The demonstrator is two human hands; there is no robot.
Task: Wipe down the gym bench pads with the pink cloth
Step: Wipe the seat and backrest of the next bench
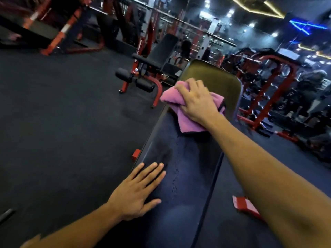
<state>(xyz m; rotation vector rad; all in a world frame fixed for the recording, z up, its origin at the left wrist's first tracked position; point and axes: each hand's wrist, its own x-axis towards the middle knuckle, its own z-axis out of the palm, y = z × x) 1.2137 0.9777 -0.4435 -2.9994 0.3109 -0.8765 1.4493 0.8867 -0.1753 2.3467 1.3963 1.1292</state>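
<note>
A long black bench pad (193,158) runs away from me, its far end catching a yellowish light. The pink cloth (186,119) lies bunched on the far part of the pad. My right hand (197,101) presses down on the cloth, fingers spread over it and slightly curled into its folds. My left hand (138,190) rests flat on the near left edge of the pad, fingers straight. Small damp specks show on the pad between the two hands.
A black and red adjustable bench (154,68) stands on the dark rubber floor to the left beyond. Red racks with dumbbells (265,90) line the right side. Red bench feet (245,206) stick out below the pad on the right.
</note>
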